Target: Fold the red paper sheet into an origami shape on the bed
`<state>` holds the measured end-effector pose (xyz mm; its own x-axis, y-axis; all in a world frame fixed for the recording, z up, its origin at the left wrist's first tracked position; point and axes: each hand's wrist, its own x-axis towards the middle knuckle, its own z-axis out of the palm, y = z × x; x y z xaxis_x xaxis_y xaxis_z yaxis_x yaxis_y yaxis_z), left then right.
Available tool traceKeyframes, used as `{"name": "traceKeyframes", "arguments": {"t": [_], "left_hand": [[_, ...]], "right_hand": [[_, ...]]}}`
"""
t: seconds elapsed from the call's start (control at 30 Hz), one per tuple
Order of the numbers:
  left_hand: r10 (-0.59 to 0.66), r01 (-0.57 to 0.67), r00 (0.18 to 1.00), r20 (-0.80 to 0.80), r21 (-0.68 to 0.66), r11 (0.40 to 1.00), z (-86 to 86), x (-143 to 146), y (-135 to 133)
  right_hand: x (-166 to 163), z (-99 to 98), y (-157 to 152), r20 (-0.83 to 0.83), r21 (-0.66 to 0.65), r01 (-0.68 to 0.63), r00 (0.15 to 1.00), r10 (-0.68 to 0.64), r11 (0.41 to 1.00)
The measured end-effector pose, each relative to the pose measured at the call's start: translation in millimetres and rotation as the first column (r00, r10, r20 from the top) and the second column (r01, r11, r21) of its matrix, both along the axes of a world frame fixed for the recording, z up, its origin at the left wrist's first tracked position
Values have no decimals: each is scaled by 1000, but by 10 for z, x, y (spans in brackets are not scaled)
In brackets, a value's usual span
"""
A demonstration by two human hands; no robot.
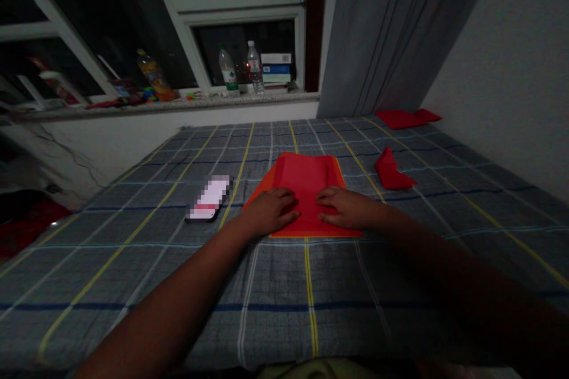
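A red sheet of paper (306, 180), partly folded, lies on the plaid bed sheet (275, 284) in front of me. My left hand (271, 211) rests flat on its near left edge, fingers stretched toward the middle. My right hand (344, 207) lies flat on its near right part, fingers pointing left. Both hands press the paper down and grip nothing.
A phone (208, 199) lies left of the paper. A folded red paper piece (391, 170) sits to the right, more red paper (406, 117) by the grey curtain (391, 29). The window sill (169, 103) holds bottles (254, 68) and books. A wall stands at right.
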<state>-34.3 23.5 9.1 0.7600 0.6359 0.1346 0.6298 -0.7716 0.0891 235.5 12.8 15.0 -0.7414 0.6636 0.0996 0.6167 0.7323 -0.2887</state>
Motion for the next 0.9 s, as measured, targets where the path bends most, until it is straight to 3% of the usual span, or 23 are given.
{"name": "traceKeyframes", "arguments": {"t": [0.17, 0.33, 0.4, 0.47, 0.6, 0.77, 0.9], "left_hand": [[68, -67, 997, -22, 31, 997, -3, 35, -46], [25, -26, 999, 27, 12, 1000, -75, 49, -35], [-20, 20, 999, 39, -3, 1000, -89, 57, -38], [-58, 59, 998, 40, -17, 998, -75, 73, -60], [-38, 39, 999, 31, -19, 999, -2, 144, -150], [92, -91, 996, -19, 66, 994, 14, 257, -227], [91, -88, 995, -41, 77, 993, 19, 252, -218]], "right_hand": [[-58, 28, -44, -76, -27, -54, 996, 52, 998], [-99, -23, -54, -160, -42, -106, 982, 98, 993], [-114, -48, -48, -182, -4, -83, 980, 81, 997], [-122, -59, -41, -180, 56, 21, 984, -11, 998], [-119, -47, -48, -12, 139, 199, 980, -200, 970], [-129, -30, -111, 222, 168, 202, 946, -237, 965], [-149, 6, -177, 258, 178, 212, 932, -253, 961]]}}
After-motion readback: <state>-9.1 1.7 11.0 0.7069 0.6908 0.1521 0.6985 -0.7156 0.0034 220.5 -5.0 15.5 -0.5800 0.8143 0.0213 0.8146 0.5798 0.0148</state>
